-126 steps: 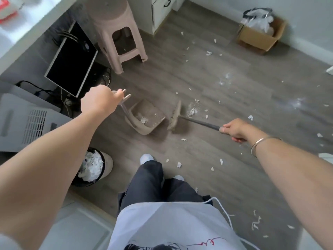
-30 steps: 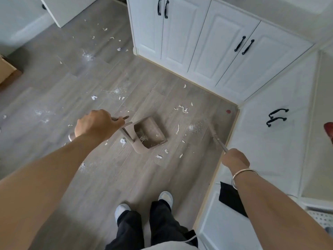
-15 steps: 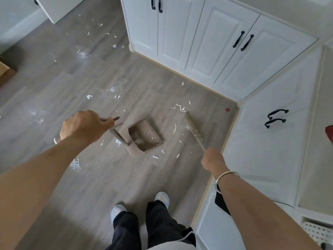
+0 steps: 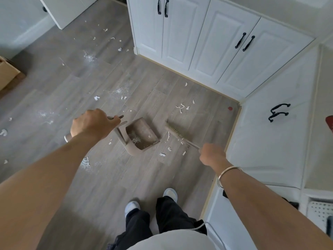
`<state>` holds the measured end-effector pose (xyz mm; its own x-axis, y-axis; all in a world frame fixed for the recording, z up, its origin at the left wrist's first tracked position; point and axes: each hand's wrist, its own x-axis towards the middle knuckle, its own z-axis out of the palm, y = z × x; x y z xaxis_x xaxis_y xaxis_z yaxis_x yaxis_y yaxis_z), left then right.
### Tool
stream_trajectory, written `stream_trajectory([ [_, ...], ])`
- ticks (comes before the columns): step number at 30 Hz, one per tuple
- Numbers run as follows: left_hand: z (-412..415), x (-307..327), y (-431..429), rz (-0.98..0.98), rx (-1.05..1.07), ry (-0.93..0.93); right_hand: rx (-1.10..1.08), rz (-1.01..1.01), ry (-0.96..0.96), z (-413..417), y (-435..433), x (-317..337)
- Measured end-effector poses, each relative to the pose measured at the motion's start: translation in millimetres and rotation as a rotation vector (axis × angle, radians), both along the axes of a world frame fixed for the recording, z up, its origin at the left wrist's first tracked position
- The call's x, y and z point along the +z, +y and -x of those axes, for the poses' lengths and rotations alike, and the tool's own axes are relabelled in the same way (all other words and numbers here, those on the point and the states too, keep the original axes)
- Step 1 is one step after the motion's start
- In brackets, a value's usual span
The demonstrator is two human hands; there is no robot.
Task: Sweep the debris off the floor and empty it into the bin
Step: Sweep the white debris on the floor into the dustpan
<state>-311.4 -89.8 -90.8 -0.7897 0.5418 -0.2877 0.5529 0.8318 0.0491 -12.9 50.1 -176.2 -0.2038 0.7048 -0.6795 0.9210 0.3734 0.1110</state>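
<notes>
Since half a second ago the broom (image 4: 175,131) head has swung left, closer to the dustpan (image 4: 142,126) at the centre of the frame. Fingers of the right hand (image 4: 212,154) curl round the broom stick. The left hand (image 4: 93,123) grips the dustpan's long handle, fingers wrapped round it. White paper scraps (image 4: 182,107) lie between brush and pan. A few are inside the pan, and more are scattered over the grey floor (image 4: 108,177) toward the upper left.

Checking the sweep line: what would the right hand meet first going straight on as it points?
The right hand points down the broom it grips, so the floor at the broom's head comes first, likely short of the dustpan; depth unclear.
</notes>
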Motion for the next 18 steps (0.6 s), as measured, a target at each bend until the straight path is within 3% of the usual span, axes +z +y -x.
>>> stream_trajectory([
  [5, 13, 1, -29, -0.024, -0.035, -0.017, -0.267, -0.096, 0.028, -11, -27, 12],
  [11, 26, -8, -60, -0.002, -0.079, -0.052, -0.427, -0.169, 0.019, -25, -60, 10],
  [18, 37, -21, -89, 0.032, -0.100, -0.103, -0.491, -0.005, 0.041, -7, -109, -8],
])
